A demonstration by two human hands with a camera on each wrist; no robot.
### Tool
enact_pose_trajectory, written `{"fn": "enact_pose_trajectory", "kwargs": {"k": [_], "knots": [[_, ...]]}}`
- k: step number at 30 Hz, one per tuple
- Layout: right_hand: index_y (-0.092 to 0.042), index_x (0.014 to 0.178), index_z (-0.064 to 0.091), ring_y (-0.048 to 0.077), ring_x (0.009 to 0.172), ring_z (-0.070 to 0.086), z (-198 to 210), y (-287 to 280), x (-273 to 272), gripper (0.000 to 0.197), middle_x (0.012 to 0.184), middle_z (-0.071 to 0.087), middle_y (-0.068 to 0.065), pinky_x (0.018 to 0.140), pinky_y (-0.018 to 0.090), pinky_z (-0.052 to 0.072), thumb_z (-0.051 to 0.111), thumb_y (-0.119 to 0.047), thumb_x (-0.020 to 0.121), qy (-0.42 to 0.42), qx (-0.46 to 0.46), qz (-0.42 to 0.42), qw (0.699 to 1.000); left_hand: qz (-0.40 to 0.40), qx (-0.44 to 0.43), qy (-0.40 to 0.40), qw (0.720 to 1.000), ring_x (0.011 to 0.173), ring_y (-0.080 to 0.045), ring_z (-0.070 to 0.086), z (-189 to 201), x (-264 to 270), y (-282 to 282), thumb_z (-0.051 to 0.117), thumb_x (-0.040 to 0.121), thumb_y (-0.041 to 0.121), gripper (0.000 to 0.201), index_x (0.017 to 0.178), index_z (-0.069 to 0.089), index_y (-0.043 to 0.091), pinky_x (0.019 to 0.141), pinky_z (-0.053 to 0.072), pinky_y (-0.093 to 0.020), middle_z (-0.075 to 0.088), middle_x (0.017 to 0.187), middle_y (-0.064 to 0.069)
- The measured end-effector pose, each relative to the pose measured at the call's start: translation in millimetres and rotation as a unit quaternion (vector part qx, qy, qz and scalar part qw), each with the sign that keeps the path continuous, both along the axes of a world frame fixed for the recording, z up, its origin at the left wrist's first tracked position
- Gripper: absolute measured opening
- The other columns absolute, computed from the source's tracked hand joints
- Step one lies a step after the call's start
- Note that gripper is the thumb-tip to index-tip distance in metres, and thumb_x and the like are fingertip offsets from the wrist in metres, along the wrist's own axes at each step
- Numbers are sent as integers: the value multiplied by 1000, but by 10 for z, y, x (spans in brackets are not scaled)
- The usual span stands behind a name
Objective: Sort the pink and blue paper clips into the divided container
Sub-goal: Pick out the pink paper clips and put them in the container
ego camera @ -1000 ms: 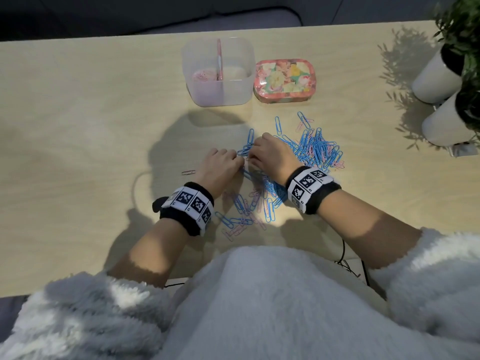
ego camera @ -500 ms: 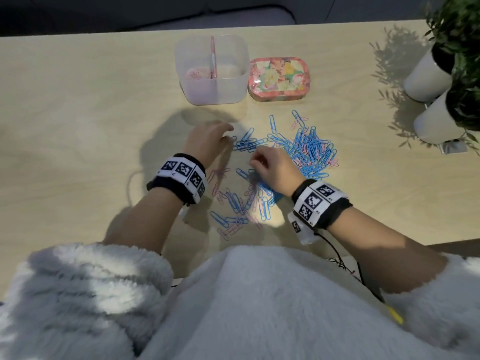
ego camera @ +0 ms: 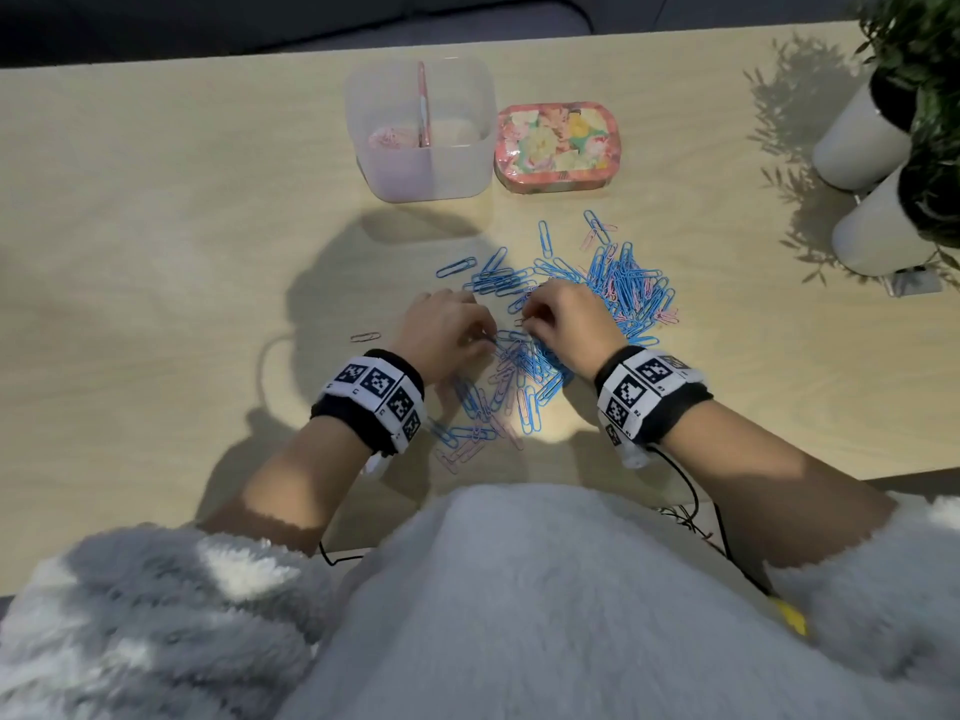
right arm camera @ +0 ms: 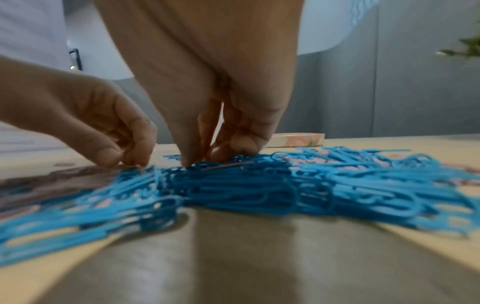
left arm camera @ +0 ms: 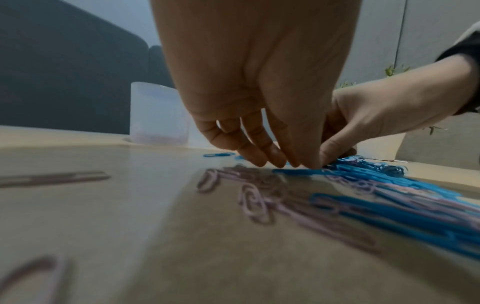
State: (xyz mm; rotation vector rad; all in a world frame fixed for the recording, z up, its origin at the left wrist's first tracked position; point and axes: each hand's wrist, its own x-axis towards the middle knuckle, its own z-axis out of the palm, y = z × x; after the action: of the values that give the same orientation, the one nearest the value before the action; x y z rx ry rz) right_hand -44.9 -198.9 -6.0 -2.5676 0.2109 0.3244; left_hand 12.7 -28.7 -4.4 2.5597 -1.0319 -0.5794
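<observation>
Blue and pink paper clips (ego camera: 613,288) lie in a loose pile mid-table; it shows mostly blue in the right wrist view (right arm camera: 285,185). The clear divided container (ego camera: 467,163) stands behind it, with pink clips (ego camera: 387,137) in its left compartment. My left hand (ego camera: 485,343) has curled fingers with tips down on the clips (left arm camera: 298,163); whether it holds one is hidden. My right hand (ego camera: 527,322) pinches at a pink clip (right arm camera: 228,165) on top of the pile, thumb and fingers closed together (right arm camera: 200,162). The two hands nearly touch.
A floral tin (ego camera: 558,145) sits right of the container. A lone pink clip (ego camera: 365,336) lies left of my left hand. Two white plant pots (ego camera: 862,142) (ego camera: 883,231) stand at the right edge. More clips are scattered near the front edge (ego camera: 467,439).
Half a second ago my left hand was stretched forward toward the container; it has come back down to the pile beside the right hand. The right hand has stayed on the pile.
</observation>
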Motion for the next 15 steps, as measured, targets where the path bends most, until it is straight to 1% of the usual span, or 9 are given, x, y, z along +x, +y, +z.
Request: {"fn": "enact_pose_trajectory", "kwargs": {"k": [2, 6, 9, 11, 13, 15], "knots": [[-8, 88, 65, 32, 95, 58, 6, -3, 10, 10, 97, 63, 13, 83, 43, 48, 61, -16, 82, 7, -12, 34, 999, 9, 6, 11, 1000, 98, -29, 55, -35, -23, -34, 64, 80, 31, 16, 93, 66, 20, 85, 42, -39, 61, 98, -7], [-6, 88, 58, 31, 95, 54, 1, 3, 3, 10, 98, 59, 14, 77, 43, 47, 55, -15, 87, 12, -36, 59, 998, 18, 40, 15, 999, 104, -30, 52, -3, 60, -82, 65, 79, 27, 18, 91, 65, 14, 88, 40, -40, 60, 104, -10], [-6, 89, 55, 32, 97, 52, 8, -5, 4, 7, 101, 56, 15, 74, 41, 44, 52, -13, 88, 24, -47, 65, 997, 66, 19, 6, 998, 99, -32, 56, 51, 213, -108, 63, 79, 20, 15, 91, 63, 10, 83, 42, -40, 63, 102, -13], [-6, 90, 55, 32, 98, 52, 21, -4, 17, 7, 102, 56, 16, 75, 41, 43, 51, -11, 87, 36, -51, 64, 996, 73, 8, -36, 997, 101, -32, 53, 65, 277, -117, 61, 82, 22, 19, 97, 63, 10, 85, 40, -41, 62, 105, -13], [-7, 89, 54, 33, 96, 53, 27, -5, 14, 6, 100, 57, 15, 73, 40, 43, 50, -9, 86, 39, -55, 63, 996, 53, 14, -71, 996, 106, -31, 49, 84, 246, -134, 59, 84, 29, 22, 100, 64, 15, 87, 37, -40, 60, 109, -11], [-8, 89, 54, 33, 92, 55, 29, -24, -8, 7, 97, 59, 13, 71, 38, 43, 49, -8, 86, 25, -46, 43, 998, 31, 32, -57, 997, 107, -28, 50, 86, 130, -168, 58, 84, 35, 21, 96, 65, 20, 88, 35, -37, 60, 107, -6]]}}
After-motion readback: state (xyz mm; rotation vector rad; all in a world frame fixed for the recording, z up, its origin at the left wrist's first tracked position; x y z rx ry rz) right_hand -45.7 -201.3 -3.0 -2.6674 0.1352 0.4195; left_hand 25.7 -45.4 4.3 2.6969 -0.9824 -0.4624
